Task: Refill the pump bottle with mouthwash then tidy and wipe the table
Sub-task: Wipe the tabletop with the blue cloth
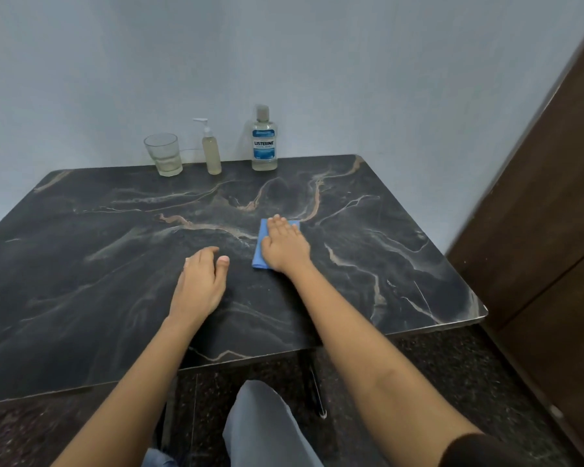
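My right hand (285, 246) lies flat with straight fingers on a folded blue cloth (257, 251), pressing it onto the dark marble table (115, 264) near the middle. My left hand (201, 281) rests on the bare tabletop to the cloth's left, fingers loosely curled and holding nothing. Along the back edge by the wall stand a slim pump bottle (211, 153) filled with pale liquid, capped by its white pump, and a clear Listerine mouthwash bottle (264, 143) with a blue label and its cap on.
A clear drinking glass (164, 155) with a little liquid stands left of the pump bottle. A dark wooden door or panel (547, 214) rises at the right past the table's corner. My knee in grey trousers (267, 426) shows below the front edge.
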A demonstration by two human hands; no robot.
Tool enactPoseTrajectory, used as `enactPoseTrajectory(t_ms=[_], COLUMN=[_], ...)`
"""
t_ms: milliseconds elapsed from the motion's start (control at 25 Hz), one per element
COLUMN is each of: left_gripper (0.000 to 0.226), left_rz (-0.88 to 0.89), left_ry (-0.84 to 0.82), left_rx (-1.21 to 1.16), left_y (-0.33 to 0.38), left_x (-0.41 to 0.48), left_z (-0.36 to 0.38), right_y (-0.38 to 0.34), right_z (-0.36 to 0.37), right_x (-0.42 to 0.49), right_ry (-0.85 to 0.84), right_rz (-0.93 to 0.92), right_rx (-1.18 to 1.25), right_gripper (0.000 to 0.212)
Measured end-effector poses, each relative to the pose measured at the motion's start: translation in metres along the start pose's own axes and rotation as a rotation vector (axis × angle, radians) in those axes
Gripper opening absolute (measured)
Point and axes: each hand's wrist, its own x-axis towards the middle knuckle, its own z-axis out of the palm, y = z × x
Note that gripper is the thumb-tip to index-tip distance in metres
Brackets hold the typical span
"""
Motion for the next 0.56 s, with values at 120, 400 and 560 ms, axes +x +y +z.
enactPoseTrajectory(t_ms=[120, 400, 560], left_gripper=[0.045, 0.046, 0.046], left_rz=[0.044, 0.064, 0.057], left_ry=[-0.024, -0.037, -0.027], left_rx=[0.046, 0.044, 0.017], left_y=[0.009, 0.008, 0.002], left_x=[0.008, 0.001, -0.004], left_z=[0.008, 0.013, 0.007], right_y=[0.064, 0.185, 0.165], right_z=[-0.027, -0.072, -0.061], right_x=[0.01, -0.074, -0.143], right_ry=[0.069, 0.168, 0.18], right_rz=[0.143, 0.491, 0.674], right_rx=[-0.023, -0.089, -0.093], right_gripper=[0.056, 0.056, 0.058])
